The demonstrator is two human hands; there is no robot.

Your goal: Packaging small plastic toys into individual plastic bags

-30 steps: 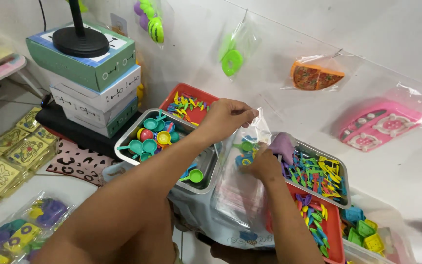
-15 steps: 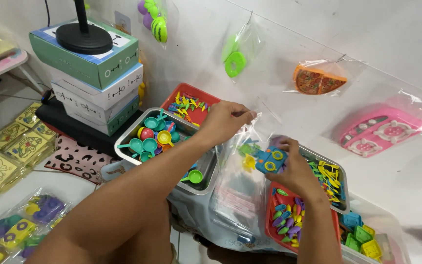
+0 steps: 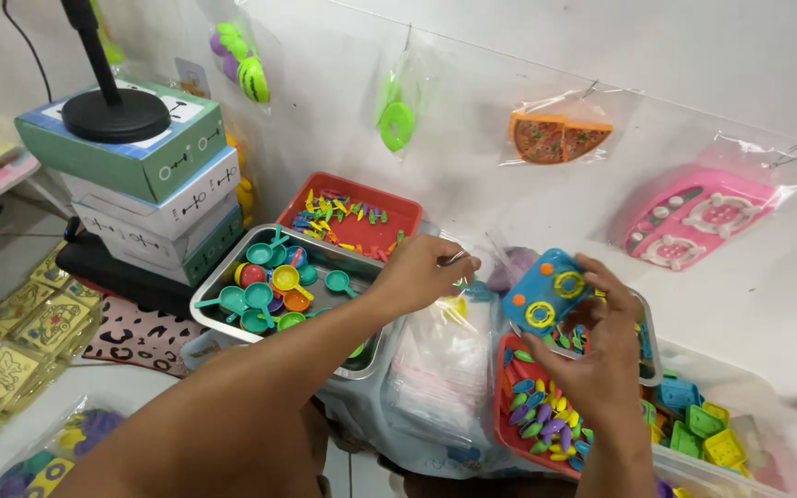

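Note:
My right hand (image 3: 601, 355) holds a small blue toy piece (image 3: 544, 289) with yellow rings and orange dots, lifted above a metal tray (image 3: 649, 343) of small plastic parts. My left hand (image 3: 422, 273) pinches the top edge of a clear plastic bag (image 3: 449, 355) that hangs open between the trays. The blue piece sits just right of the bag's mouth, apart from my left hand.
A metal tray (image 3: 225, 325) of tiny pans and cups lies left. A red tray (image 3: 385, 205) of small utensils sits behind, another red tray (image 3: 507, 429) of colourful bits lies in front. Stacked boxes (image 3: 154, 198) carry a black stand (image 3: 113, 111). Bagged toys hang on the white wall.
My right hand has risen out of the bag area and now holds the blue toy piece higher and further right. My left hand stays on the bag's edge.

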